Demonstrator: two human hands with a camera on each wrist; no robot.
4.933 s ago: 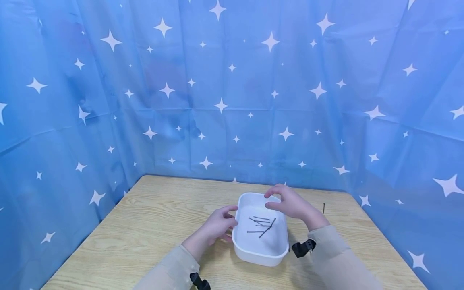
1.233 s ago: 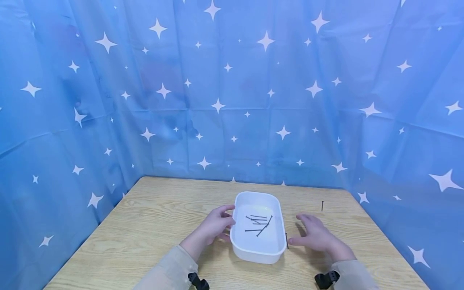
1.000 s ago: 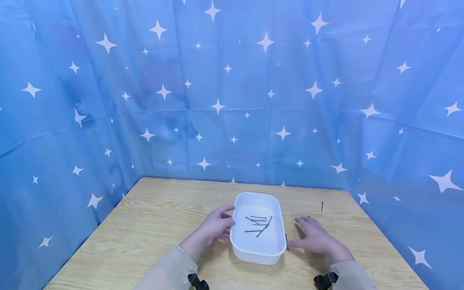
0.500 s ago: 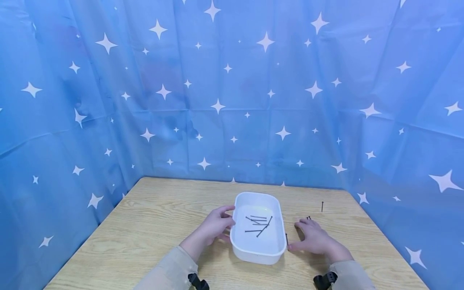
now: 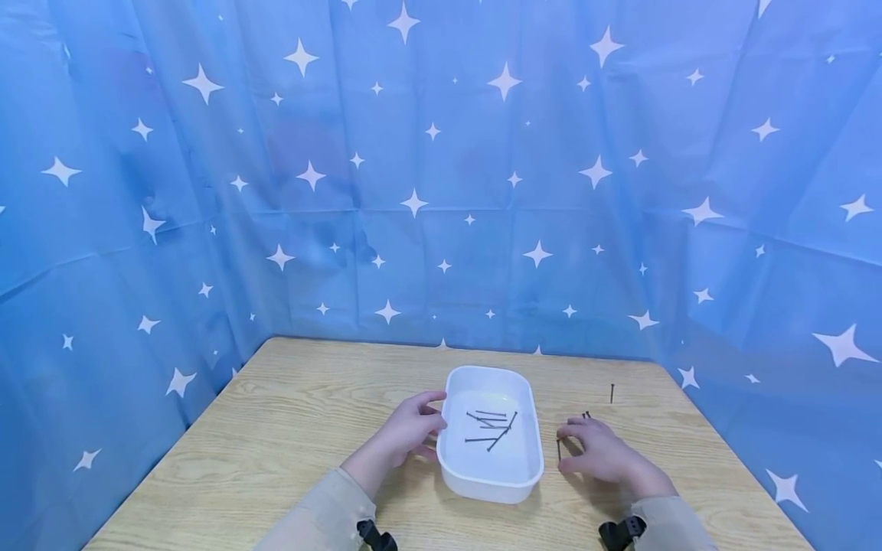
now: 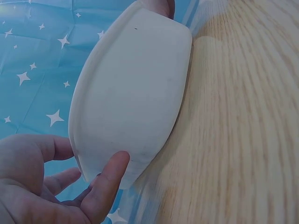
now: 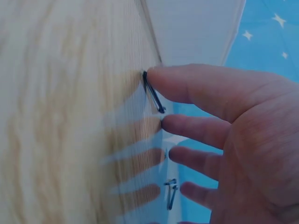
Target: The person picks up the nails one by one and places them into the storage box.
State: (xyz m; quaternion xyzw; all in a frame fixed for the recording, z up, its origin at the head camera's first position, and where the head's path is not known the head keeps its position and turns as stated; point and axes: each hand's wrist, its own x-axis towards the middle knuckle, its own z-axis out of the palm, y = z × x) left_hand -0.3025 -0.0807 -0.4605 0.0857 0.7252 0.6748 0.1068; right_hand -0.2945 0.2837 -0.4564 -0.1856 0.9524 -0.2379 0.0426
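A white rectangular tray (image 5: 489, 490) stands on the table, with several dark nails (image 5: 480, 440) lying loose in it. At its left side my left hand (image 5: 403, 432) rests its spread fingers against the outer wall and rim, as the left wrist view also shows. To the right of the tray, my right hand (image 5: 602, 451) is low over the table. Its thumb and index fingertip bracket a single nail (image 7: 154, 93) lengthwise, the thumb at the near end and the index at the head. Two more nails (image 5: 586, 415) lie just beyond its knuckles, partly hidden.
Farther back on the right lies another nail (image 5: 612, 393). The wooden table (image 5: 296, 413) ends at a blue curtain (image 5: 413, 153) with white stars, which hangs behind and on both sides. Black wrist cameras (image 5: 620, 531) sit on both sleeves.
My right hand has come from over the tray to the table at its right. Recently its thumb and index finger closed on the nail and drew it away from the tray wall.
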